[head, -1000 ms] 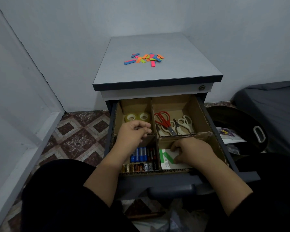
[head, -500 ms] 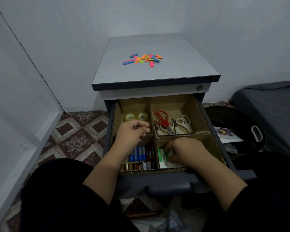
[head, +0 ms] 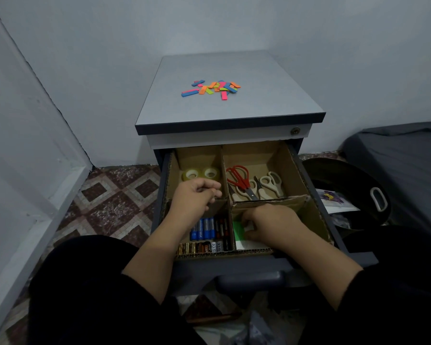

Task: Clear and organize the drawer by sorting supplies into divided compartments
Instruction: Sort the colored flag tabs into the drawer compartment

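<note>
The open drawer (head: 234,267) holds a cardboard divider insert (head: 294,165) with four compartments. Two clear tape rolls (head: 200,174) lie in the back left one. Red scissors (head: 239,176) and white scissors (head: 269,183) lie in the back right one. Several batteries (head: 204,231) fill the front left one. My left hand (head: 194,197) rests on the cross divider, fingers loosely curled, holding nothing I can see. My right hand (head: 274,222) is down in the front right compartment and pinches a green and white packet (head: 238,231), hiding most of it.
Several coloured sticky tabs (head: 213,88) lie scattered on the cabinet top (head: 234,63). A dark round basket (head: 346,195) with a white handle and papers stands right of the drawer, beside dark bedding (head: 396,158). Walls close in at the left and behind. My knees are just below the drawer front.
My right hand has slid left over the green and white packet and covers more of it. My left hand has stayed on the divider.
</note>
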`<state>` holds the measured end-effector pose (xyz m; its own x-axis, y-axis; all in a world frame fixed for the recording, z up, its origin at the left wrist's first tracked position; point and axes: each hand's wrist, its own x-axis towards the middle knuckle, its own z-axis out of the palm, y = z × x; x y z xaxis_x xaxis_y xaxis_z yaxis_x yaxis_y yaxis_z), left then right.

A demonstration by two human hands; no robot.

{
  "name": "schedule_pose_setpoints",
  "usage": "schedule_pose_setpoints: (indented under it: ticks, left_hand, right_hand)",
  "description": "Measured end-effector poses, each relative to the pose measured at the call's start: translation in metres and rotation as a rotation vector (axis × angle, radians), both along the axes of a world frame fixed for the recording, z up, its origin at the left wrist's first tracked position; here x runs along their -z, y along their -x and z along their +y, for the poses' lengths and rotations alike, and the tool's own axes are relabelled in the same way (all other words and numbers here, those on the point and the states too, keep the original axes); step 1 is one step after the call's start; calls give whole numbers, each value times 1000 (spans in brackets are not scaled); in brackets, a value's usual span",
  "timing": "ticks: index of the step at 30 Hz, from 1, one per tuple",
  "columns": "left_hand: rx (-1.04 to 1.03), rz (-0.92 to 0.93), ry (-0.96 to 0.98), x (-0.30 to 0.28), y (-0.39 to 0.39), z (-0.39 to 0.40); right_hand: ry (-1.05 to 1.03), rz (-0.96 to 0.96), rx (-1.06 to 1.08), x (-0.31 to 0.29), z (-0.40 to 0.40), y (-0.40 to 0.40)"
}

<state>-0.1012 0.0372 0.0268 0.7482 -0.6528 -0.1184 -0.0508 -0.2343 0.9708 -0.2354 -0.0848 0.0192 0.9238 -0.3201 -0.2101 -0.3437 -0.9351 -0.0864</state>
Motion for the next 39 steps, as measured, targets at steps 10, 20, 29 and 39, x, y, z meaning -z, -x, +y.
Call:
schedule_pose_setpoints:
  ticks: [10, 20, 29, 39]
  left_hand:
    - [3, 2, 6, 0, 0, 0]
    - [2, -4, 4, 1, -1, 1]
    - [7, 6, 9, 3, -3, 0]
    - [9, 6, 8, 2, -3, 0]
  right_hand:
    - [-10, -15, -5, -1, 1, -1]
    - [-105, -25, 177, -6, -3, 10]
    - [6, 138, 547, -13, -22, 34]
    - [-48, 157, 583, -9, -22, 28]
